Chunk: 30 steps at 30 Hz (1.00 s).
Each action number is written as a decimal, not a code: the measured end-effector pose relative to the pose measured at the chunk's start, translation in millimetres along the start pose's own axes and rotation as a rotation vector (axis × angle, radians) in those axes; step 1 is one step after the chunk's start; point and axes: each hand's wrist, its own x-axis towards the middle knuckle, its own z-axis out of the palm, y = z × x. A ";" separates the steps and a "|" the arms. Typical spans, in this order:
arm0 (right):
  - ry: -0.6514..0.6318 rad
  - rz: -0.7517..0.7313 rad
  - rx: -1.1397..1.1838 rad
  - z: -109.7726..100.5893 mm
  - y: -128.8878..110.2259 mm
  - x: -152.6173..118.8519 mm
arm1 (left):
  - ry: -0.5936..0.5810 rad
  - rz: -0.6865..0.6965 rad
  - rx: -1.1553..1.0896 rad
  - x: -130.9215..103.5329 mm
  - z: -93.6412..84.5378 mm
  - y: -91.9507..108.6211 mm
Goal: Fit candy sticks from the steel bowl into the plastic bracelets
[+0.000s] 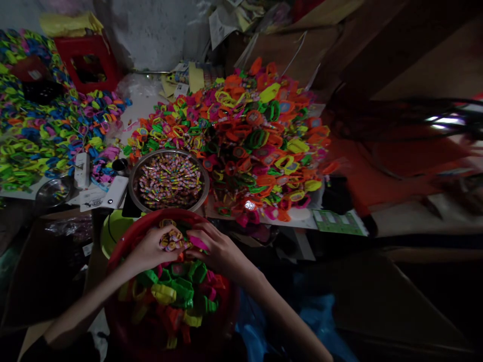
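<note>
Over a red basin (228,322), my left hand (150,248) is closed around a bunch of small wrapped candies (172,239). Close beside it, my right hand (218,249) pinches a bright pink plastic toy watch (198,243); its fingertips are partly hidden. The two hands nearly meet at the thumbs. Below them the basin holds many plastic toy watches (181,291) in green, yellow, orange and pink. Just beyond the basin stands a steel bowl (132,187) full of the same kind of wrapped candies.
A tall heap of toy watches (260,146) covers the table behind the bowl. More colourful pieces (33,136) spread at the left, near a red stool (81,63). A white power strip (82,170), a white phone-like device (116,191) and a small metal bowl (55,192) lie left of the steel bowl.
</note>
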 end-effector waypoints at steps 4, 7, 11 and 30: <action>-0.011 -0.087 -0.086 -2.5 -1.1 4.8 | -0.031 -0.010 -0.015 1.3 -2.3 1.5; -0.032 -0.087 -0.114 -3.0 -2.5 7.3 | -0.065 -0.021 0.002 2.3 -3.4 -0.1; -0.093 -0.070 -0.157 -2.2 -2.8 7.0 | -0.092 -0.044 0.008 3.2 -3.5 -2.2; -0.108 -0.294 -0.401 -9.2 -2.5 7.1 | -0.047 -0.049 -0.118 5.8 -0.3 8.6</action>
